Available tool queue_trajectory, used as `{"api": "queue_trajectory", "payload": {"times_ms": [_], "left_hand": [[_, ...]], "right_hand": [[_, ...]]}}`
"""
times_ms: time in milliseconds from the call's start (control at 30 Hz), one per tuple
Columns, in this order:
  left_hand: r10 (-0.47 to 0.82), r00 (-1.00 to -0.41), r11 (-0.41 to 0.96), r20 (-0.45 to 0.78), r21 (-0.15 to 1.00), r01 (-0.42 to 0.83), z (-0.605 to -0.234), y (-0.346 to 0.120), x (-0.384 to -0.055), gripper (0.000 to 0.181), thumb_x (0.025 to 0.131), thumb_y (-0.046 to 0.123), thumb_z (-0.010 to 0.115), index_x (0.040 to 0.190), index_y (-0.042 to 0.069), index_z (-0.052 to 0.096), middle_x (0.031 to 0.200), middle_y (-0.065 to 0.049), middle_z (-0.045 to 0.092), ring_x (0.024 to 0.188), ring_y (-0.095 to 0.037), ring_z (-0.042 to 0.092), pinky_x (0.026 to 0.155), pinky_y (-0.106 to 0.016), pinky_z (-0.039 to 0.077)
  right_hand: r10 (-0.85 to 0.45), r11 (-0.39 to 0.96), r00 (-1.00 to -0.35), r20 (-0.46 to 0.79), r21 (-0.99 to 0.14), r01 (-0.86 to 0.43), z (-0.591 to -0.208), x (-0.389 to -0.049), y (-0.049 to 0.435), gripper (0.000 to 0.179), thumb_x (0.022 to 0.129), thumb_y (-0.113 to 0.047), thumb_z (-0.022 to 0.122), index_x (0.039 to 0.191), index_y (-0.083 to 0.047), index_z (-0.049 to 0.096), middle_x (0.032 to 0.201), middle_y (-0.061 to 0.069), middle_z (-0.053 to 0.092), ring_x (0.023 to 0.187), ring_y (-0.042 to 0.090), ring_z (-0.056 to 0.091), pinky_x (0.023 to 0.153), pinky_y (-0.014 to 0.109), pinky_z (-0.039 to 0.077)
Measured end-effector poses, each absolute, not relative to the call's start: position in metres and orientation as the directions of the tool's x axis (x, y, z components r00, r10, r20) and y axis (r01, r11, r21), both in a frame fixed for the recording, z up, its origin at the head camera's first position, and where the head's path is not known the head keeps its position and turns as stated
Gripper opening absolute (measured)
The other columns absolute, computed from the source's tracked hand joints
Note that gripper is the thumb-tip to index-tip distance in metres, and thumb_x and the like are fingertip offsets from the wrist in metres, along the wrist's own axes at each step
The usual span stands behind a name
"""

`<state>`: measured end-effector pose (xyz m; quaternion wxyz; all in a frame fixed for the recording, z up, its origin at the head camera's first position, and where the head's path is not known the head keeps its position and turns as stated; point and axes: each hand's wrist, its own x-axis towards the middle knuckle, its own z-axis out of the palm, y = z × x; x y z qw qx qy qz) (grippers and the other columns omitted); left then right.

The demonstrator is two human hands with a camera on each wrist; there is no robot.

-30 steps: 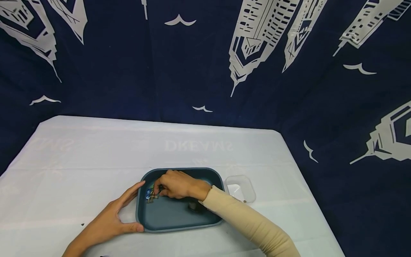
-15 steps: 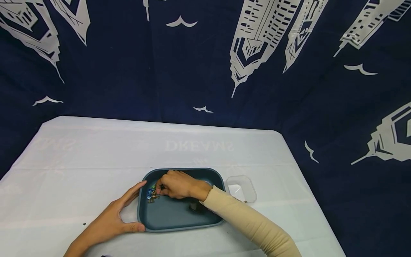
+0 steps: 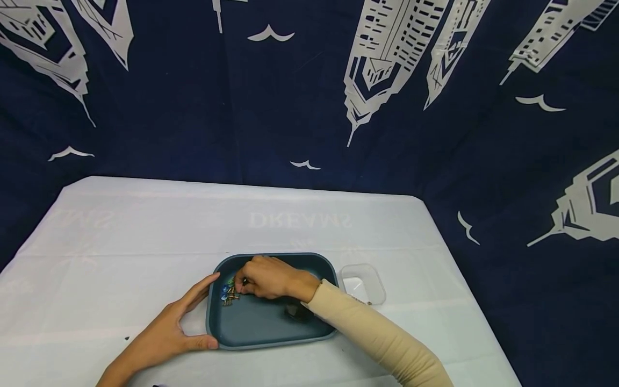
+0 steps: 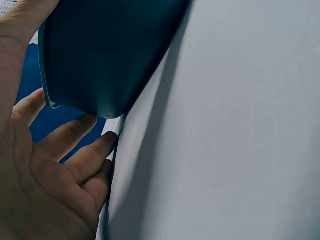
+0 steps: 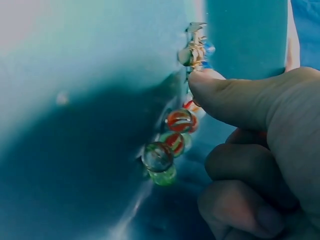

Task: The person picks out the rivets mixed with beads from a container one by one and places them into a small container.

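Note:
The dark teal tray [image 3: 271, 344] lies on the white-covered table. My left hand [image 3: 166, 325] spans its left end, thumb at the near corner and a fingertip at the far rim. In the left wrist view its fingers [image 4: 82, 160] spread against the tray's outside. Inside the tray, my right hand [image 3: 273, 277] reaches to the left end, fingers curled. Its thumb tip is right at small brass-coloured pieces [image 5: 196, 50]; I cannot tell whether it pinches one. Glass marbles, some with red swirls [image 5: 179, 121], line the tray wall below the thumb. Blue marbles [image 3: 224, 293] sit beside the brass pieces.
A clear plastic container [image 3: 364, 284] stands against the tray's right side. A dark speck [image 3: 127, 338] lies on the tablecloth at left. Navy cloth with white skyline prints [image 3: 290, 107] hangs behind the table.
Hands and tray stay nearly in place. The right fingertips shift only slightly at the pile; the small offset of the whole scene comes from the head camera.

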<state>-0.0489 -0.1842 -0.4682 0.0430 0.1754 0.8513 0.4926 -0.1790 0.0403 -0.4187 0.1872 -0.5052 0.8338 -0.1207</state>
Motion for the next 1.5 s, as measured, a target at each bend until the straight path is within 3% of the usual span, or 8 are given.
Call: {"api": "queue_trajectory", "payload": {"times_ms": [200, 433, 667, 900, 1067, 1233, 1500], "left_hand": [[0.342, -0.935, 0.457, 0.095, 0.853, 0.254, -0.468, -0.184, -0.048, 0.113, 0.074, 0.028, 0.09, 0.161, 0.032, 0.018, 0.165, -0.003, 0.027, 0.14, -0.011, 0.036, 0.104, -0.006, 0.026], [0.345, -0.932, 0.437, 0.108, 0.86, 0.262, -0.467, -0.184, -0.048, 0.113, 0.073, 0.027, 0.091, 0.161, 0.031, 0.019, 0.164, -0.004, 0.029, 0.138, 0.001, 0.033, 0.105, -0.004, 0.024], [0.34, -0.935, 0.456, 0.097, 0.853, 0.254, -0.468, -0.182, -0.048, 0.113, 0.073, 0.028, 0.091, 0.161, 0.032, 0.019, 0.162, -0.006, 0.033, 0.14, -0.011, 0.038, 0.105, -0.006, 0.027], [0.342, -0.936, 0.468, 0.085, 0.848, 0.248, -0.467, -0.182, -0.048, 0.113, 0.074, 0.03, 0.09, 0.16, 0.033, 0.019, 0.164, -0.004, 0.03, 0.14, -0.015, 0.039, 0.105, -0.007, 0.026], [0.332, -0.938, 0.478, 0.096, 0.84, 0.256, -0.466, -0.184, -0.048, 0.114, 0.072, 0.031, 0.091, 0.16, 0.033, 0.019, 0.164, -0.003, 0.03, 0.139, -0.011, 0.039, 0.104, -0.007, 0.027], [0.328, -0.94, 0.474, 0.093, 0.844, 0.249, -0.467, -0.184, -0.048, 0.113, 0.073, 0.029, 0.091, 0.16, 0.034, 0.02, 0.164, -0.002, 0.029, 0.137, -0.002, 0.037, 0.104, -0.009, 0.028], [0.331, -0.939, 0.477, 0.092, 0.842, 0.251, -0.469, -0.183, -0.049, 0.112, 0.073, 0.029, 0.091, 0.16, 0.033, 0.02, 0.163, -0.002, 0.031, 0.138, -0.004, 0.038, 0.104, -0.008, 0.029]], "right_hand": [[-0.882, 0.47, -0.429, -0.193, -0.408, -0.783, -0.413, -0.181, 0.045, 0.012, 0.099, -0.017, 0.065, 0.101, -0.017, 0.077, 0.096, -0.009, 0.073, 0.07, -0.003, 0.057, 0.069, 0.011, 0.046], [-0.864, 0.5, -0.468, -0.185, -0.415, -0.76, -0.406, -0.181, 0.053, 0.011, 0.099, -0.017, 0.065, 0.1, -0.017, 0.076, 0.093, -0.01, 0.072, 0.063, 0.0, 0.053, 0.063, 0.013, 0.044], [-0.86, 0.504, -0.485, -0.159, -0.414, -0.758, -0.399, -0.179, 0.061, 0.014, 0.1, -0.02, 0.064, 0.103, -0.016, 0.077, 0.067, -0.009, 0.064, 0.052, -0.001, 0.047, 0.056, 0.013, 0.04], [-0.85, 0.516, -0.511, -0.13, -0.407, -0.754, -0.392, -0.177, 0.074, 0.012, 0.098, -0.019, 0.066, 0.101, -0.017, 0.077, 0.082, -0.009, 0.071, 0.057, -0.001, 0.048, 0.056, 0.014, 0.04], [-0.848, 0.515, -0.518, -0.113, -0.408, -0.754, -0.386, -0.179, 0.083, 0.011, 0.099, -0.019, 0.066, 0.1, -0.016, 0.076, 0.078, -0.006, 0.07, 0.056, 0.001, 0.047, 0.055, 0.016, 0.039], [-0.841, 0.523, -0.53, -0.105, -0.411, -0.747, -0.383, -0.18, 0.095, 0.011, 0.098, -0.02, 0.067, 0.099, -0.015, 0.076, 0.068, -0.01, 0.063, 0.054, -0.001, 0.044, 0.055, 0.016, 0.038], [-0.819, 0.542, -0.569, -0.078, -0.431, -0.721, -0.382, -0.178, 0.116, 0.012, 0.097, -0.02, 0.068, 0.1, -0.012, 0.076, 0.049, -0.013, 0.045, 0.05, -0.002, 0.04, 0.055, 0.017, 0.038]]}}
